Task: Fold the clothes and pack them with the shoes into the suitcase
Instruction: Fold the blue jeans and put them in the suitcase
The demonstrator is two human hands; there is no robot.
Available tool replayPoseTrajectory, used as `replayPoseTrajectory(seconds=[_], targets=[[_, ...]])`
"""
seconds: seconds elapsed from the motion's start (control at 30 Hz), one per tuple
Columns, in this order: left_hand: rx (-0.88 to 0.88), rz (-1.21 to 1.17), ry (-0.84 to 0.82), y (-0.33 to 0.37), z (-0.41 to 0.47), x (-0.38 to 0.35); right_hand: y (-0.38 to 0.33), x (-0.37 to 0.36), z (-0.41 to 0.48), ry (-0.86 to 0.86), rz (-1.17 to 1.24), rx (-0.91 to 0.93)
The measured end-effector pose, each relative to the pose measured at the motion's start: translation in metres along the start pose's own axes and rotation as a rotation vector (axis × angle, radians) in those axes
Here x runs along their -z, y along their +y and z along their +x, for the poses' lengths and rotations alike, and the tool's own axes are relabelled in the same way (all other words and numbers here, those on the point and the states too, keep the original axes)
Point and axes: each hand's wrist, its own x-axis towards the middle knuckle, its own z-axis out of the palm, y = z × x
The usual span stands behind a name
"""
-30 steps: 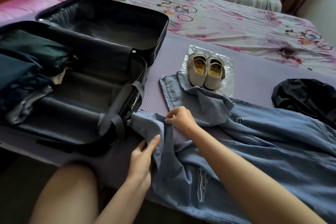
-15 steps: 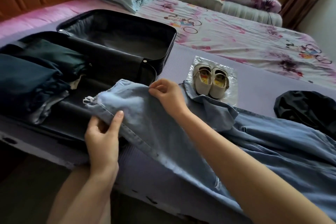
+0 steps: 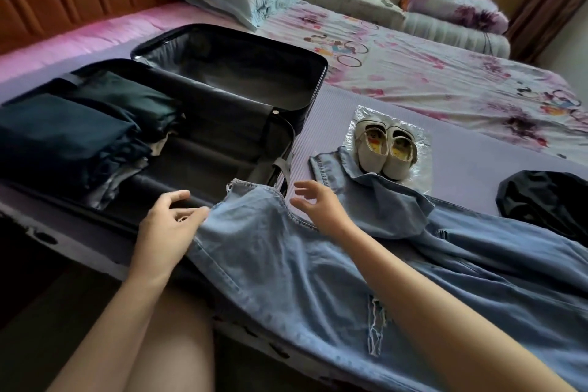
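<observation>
1. hovering just right of the hem, the right hand (image 3: 318,204) is spread and holds nothing. the left hand (image 3: 168,226) sits at the hem's other corner, thumb over the frayed edge and fingers loosely curled. whether it truly pinches the cloth i cannot tell.
2. between them, one leg of the ripped jeans (image 3: 286,264) drapes over the near rim of the open suitcase (image 3: 203,124), likely spread flat ready for folding.
3. beyond the left hand, folded dark clothes (image 3: 63,137) fill that end of the case. bare lining shows ahead of both hands.
4. beyond the right hand, the other cuff touches cream shoes (image 3: 383,149) on a plastic bag (image 3: 420,169). farther right lies a black garment (image 3: 547,200), unfolded.
5. a grey strap (image 3: 281,165) just ahead of the right hand, and the rim under the leg, could snag the fold.
</observation>
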Motion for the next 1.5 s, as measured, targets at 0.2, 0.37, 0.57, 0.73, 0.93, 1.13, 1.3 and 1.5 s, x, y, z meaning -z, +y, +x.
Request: replayPoseTrajectory(seconds=[0.2, 0.37, 0.57, 0.73, 0.93, 1.13, 1.3, 1.5], targets=[[0.048, 0.198, -0.217, 0.009, 0.024, -0.019, 0.005, -0.032, 0.007, -0.006, -0.035, -0.136], [-0.043, 0.17, -0.118, 0.013, 0.029, -0.03, 0.004, -0.032, 0.007, 0.164, -0.005, -0.038], [-0.154, 0.305, -0.038, 0.0, 0.024, -0.037, 0.002, -0.027, 0.004, 0.194, -0.021, 0.053], [-0.47, 0.512, 0.095, 0.019, 0.015, -0.051, 0.023, 0.001, 0.004, 0.276, -0.078, 0.071], [-0.66, 0.389, -0.013, 0.046, 0.011, -0.089, 0.072, 0.091, 0.013, 0.446, -0.328, -0.045], [-0.612, 0.377, -0.358, 0.062, 0.005, -0.16, 0.111, 0.134, 0.021, 0.371, -0.491, -0.19], [-0.417, 0.386, -0.497, 0.064, 0.01, -0.195, 0.13, 0.135, 0.041, 0.356, -0.51, -0.235], [-0.151, 0.154, -0.521, 0.061, 0.017, -0.216, 0.101, 0.129, 0.029, 0.478, -0.262, 0.059]])
